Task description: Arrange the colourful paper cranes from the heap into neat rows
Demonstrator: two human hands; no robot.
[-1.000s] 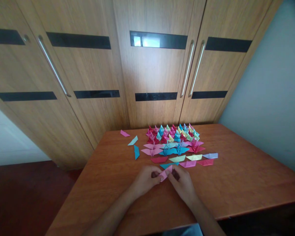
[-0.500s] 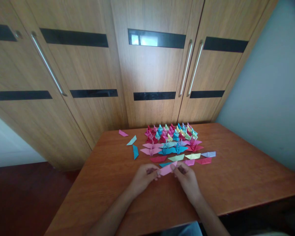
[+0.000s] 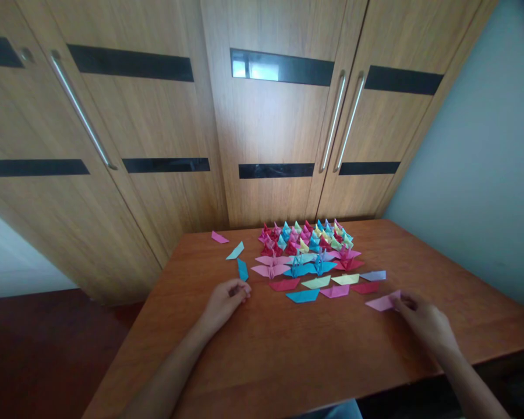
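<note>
At the right of the table, my right hand pinches one end of a light pink folded paper piece, shaped like a slanted strip. It lies low over the wood, just in front of a red folded piece. My left hand rests on the left with its fingers curled together and nothing visible in them. A blue folded piece lies just beyond its fingertips. Between the hands are a turquoise piece and a magenta piece, with a dark pink one behind.
Rows of colourful origami cranes stand at the back of the brown table. Mint and pink folded pieces lie at the back left. Behind rises a wooden wardrobe; a pale wall borders the right.
My hands have parted. The right one has carried the light pink piece to the right, while the left has let go of it and moved left.
</note>
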